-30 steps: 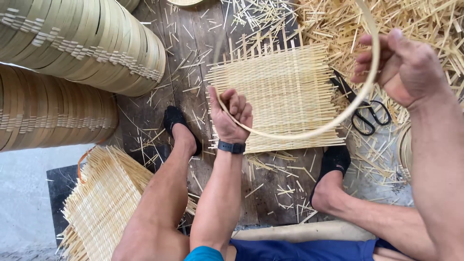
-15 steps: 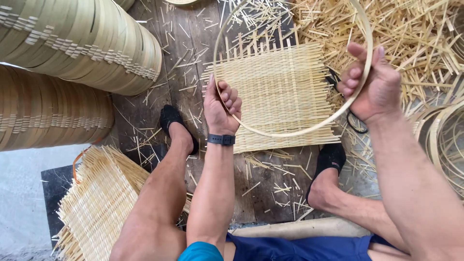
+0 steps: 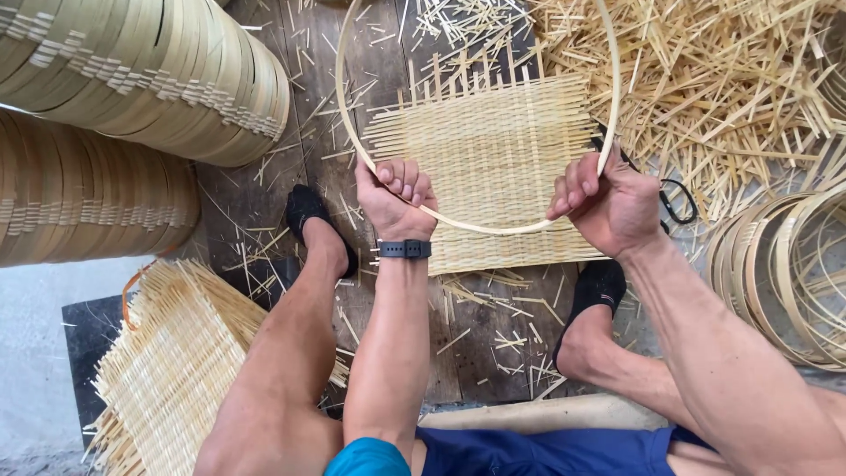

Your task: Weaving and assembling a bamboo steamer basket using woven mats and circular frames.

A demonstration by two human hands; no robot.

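Observation:
Both of my hands hold a thin round bamboo hoop (image 3: 480, 227) level above a square woven bamboo mat (image 3: 493, 150) on the wooden floor. My left hand (image 3: 395, 196) grips the hoop's near left part, fingers curled over it. A dark watch sits on that wrist. My right hand (image 3: 606, 204) grips the near right part of the hoop. The hoop's far arc runs out of the top of the view. My feet in dark socks rest on either side of the mat's near edge.
Two large stacks of bamboo rims (image 3: 150, 70) lie at the left. A pile of woven mats (image 3: 172, 361) sits at the lower left. Loose bamboo offcuts (image 3: 731, 79) cover the upper right. Several loose hoops (image 3: 793, 273) lie at the right, black scissors (image 3: 674, 198) beside my right hand.
The hoop has swung from the right side to centre over the mat and turned level. My right hand came down and left; my left hand shifted its grip along the hoop.

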